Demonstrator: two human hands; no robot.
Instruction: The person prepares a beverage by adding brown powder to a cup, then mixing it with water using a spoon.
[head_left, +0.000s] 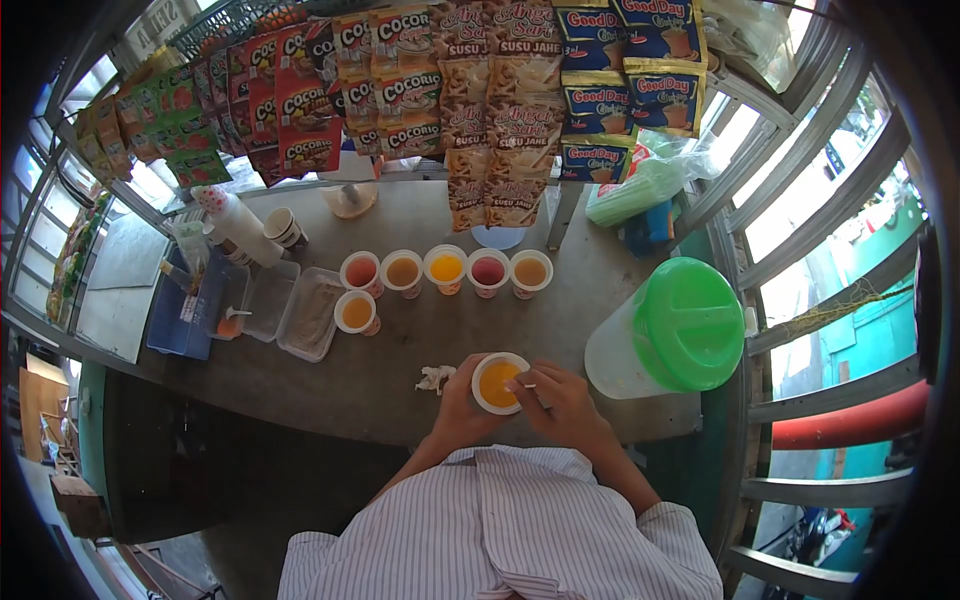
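My left hand [462, 403] is wrapped round a white paper cup [476, 398] of orange drink, held upright near the counter's front edge. Over the cup's right side, the fingers of my right hand [562, 402] pinch a thin, pale stick-like thing [530, 386]. Its lower end is hard to make out at the drink. Crumpled white tissue or plastic [435, 378] lies left of the cup. Beyond my hands stands a row of filled cups, among them a yellow one [445, 267] and a dark red one [488, 271]. A light orange cup [356, 313] sits in front of the row.
A big clear container with a green lid [690, 325] stands at the right. Plastic boxes [310, 315], a blue basket [182, 318] and stacked paper cups [240, 225] are at the left. Drink sachets [500, 110] hang low over the counter's back. Straws [640, 195] lie back right.
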